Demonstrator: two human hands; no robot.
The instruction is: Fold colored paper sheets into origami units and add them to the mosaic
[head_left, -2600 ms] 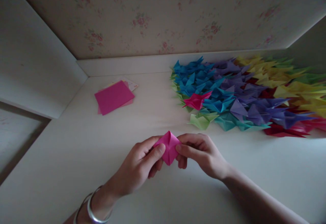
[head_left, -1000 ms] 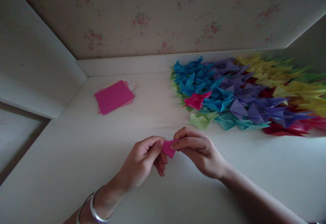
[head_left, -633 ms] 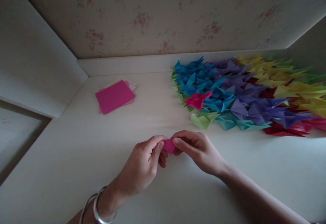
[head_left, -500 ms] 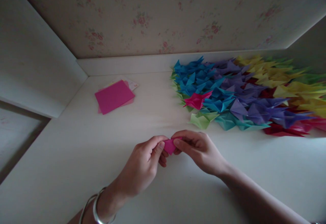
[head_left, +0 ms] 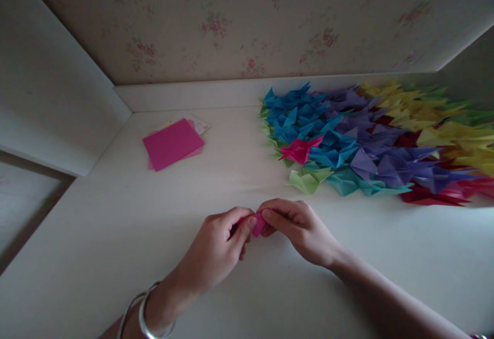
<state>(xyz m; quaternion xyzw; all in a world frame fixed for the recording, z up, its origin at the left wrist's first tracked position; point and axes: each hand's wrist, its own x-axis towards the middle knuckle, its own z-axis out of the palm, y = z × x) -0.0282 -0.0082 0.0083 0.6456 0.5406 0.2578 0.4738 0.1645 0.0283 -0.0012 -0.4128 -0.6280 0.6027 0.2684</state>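
A small folded piece of pink origami paper (head_left: 258, 224) is pinched between both hands, just above the white desk. My left hand (head_left: 222, 246) grips its left side, thumb on the front face. At the right side, the thumb and fingers of my right hand (head_left: 295, 228) close on the paper. Fingers cover most of it, so only a narrow pink part shows and its full shape is hidden. Two silver bangles (head_left: 143, 310) circle my left wrist.
Sheets of pink paper (head_left: 173, 144) lie stacked at the back left of the white desk (head_left: 127, 231). A big spread of folded paper cranes (head_left: 335, 138) in several colours fills the back right. Behind rises a floral wall (head_left: 231, 25); a white panel (head_left: 50, 71) stands left.
The pink paper showed as an open diamond at first; now it is folded smaller and largely covered by fingers. Both hands have drawn closer together, and my left thumb has slid slightly right.
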